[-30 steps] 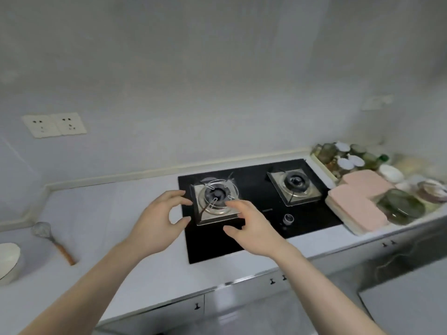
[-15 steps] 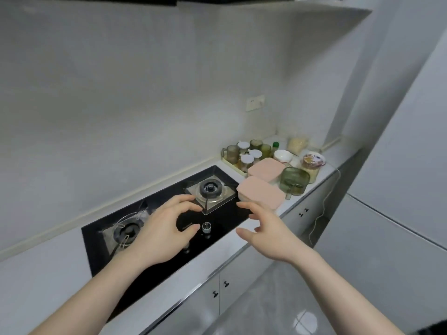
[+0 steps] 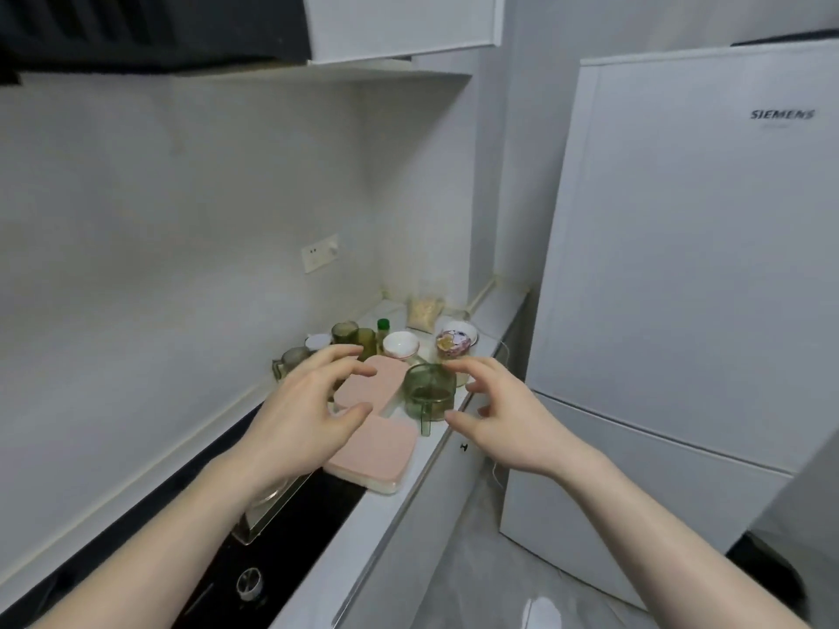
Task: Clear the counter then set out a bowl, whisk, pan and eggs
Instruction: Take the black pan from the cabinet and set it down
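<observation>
My left hand (image 3: 304, 415) hovers over two pink-lidded containers (image 3: 379, 451) on the white counter (image 3: 422, 451), its fingers spread and loosely curved, holding nothing. Just right of a green glass cup (image 3: 429, 392) with a handle, my right hand (image 3: 504, 413) floats with empty, curved fingers. Behind them stand a white bowl (image 3: 400, 345), a patterned bowl (image 3: 456, 340) and several green and clear jars (image 3: 345, 333). No whisk, pan or eggs are in view.
A black gas hob (image 3: 272, 537) with a knob (image 3: 249, 583) lies at the lower left. A white fridge (image 3: 681, 288) stands at the right, close to the counter's end. A wall socket (image 3: 320, 252) and an upper cabinet (image 3: 404, 25) sit above.
The view has swung right from the hob to the counter's cluttered end and the fridge. Both hands have travelled along and now hover by the containers and green cup.
</observation>
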Demonstrator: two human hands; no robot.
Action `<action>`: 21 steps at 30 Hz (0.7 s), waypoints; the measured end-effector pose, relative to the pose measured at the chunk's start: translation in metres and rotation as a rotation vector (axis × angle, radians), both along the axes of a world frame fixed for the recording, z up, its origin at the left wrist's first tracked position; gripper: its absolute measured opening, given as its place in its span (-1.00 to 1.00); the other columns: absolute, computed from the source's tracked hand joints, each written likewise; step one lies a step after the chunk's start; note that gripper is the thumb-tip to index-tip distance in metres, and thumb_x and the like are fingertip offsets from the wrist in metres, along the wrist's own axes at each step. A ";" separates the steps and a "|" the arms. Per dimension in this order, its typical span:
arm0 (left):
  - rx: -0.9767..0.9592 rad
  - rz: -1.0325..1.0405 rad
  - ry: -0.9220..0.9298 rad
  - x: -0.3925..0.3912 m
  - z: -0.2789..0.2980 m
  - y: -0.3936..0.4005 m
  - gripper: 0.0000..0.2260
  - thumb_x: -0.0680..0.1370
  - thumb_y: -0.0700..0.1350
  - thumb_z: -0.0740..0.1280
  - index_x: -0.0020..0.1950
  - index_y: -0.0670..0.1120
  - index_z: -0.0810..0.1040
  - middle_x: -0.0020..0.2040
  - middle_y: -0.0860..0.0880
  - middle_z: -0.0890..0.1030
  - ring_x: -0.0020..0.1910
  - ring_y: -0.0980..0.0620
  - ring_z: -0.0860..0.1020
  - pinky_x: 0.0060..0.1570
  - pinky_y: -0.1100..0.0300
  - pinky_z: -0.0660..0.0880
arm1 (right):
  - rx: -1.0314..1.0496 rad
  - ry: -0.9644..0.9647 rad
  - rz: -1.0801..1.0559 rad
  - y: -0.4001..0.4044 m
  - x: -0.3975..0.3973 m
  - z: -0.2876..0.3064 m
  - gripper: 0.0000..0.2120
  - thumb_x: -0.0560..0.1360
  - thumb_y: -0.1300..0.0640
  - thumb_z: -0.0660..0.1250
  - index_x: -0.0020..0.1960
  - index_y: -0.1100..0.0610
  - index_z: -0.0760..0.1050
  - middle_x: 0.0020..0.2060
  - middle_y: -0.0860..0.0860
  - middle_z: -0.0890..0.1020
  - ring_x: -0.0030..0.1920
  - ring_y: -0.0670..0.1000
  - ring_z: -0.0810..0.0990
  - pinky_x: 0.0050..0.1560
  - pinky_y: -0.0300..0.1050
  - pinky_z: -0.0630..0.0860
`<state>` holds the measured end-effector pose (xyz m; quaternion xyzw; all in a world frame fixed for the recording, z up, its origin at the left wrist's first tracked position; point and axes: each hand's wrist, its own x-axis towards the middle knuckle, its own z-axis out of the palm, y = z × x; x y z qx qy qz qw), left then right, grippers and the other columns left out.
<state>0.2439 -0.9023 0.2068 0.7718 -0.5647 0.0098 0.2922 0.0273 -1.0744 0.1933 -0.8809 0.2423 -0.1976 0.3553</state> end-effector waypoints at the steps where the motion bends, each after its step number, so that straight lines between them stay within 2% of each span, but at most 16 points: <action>1: -0.007 -0.015 -0.005 0.005 0.006 -0.017 -0.69 0.50 0.13 0.43 0.24 0.25 0.56 0.43 0.35 0.37 0.27 0.19 0.51 0.26 0.02 0.51 | -0.007 -0.009 -0.011 -0.015 0.004 0.007 -0.44 0.54 0.04 0.46 0.50 -0.08 0.39 0.39 -0.17 0.40 0.32 -0.12 0.47 0.37 -0.12 0.46; 3: -0.025 -0.041 -0.033 0.012 0.019 -0.044 -0.69 0.49 0.15 0.40 0.24 0.26 0.56 0.40 0.36 0.38 0.23 0.19 0.52 0.20 0.00 0.53 | -0.030 -0.029 -0.019 -0.038 0.011 0.020 -0.44 0.54 0.04 0.46 0.50 -0.09 0.39 0.41 -0.19 0.39 0.32 -0.15 0.47 0.37 -0.12 0.46; 12: -0.060 -0.106 -0.203 0.033 0.079 -0.155 -0.70 0.53 0.07 0.43 0.26 0.21 0.56 0.45 0.28 0.38 0.41 0.14 0.41 0.36 0.10 0.35 | -0.079 -0.157 -0.071 -0.128 0.021 0.059 -0.48 0.56 0.01 0.43 0.47 -0.19 0.38 0.34 -0.34 0.37 0.31 -0.21 0.48 0.22 -0.23 0.52; 21: -0.209 -0.054 -0.398 0.029 0.165 -0.216 -0.73 0.53 0.10 0.43 0.24 0.21 0.57 0.39 0.28 0.45 0.35 0.17 0.47 0.32 0.05 0.47 | -0.186 -0.319 0.021 -0.222 0.051 0.124 -0.49 0.55 0.07 0.44 0.45 -0.16 0.41 0.34 -0.27 0.41 0.27 -0.21 0.51 0.22 -0.15 0.56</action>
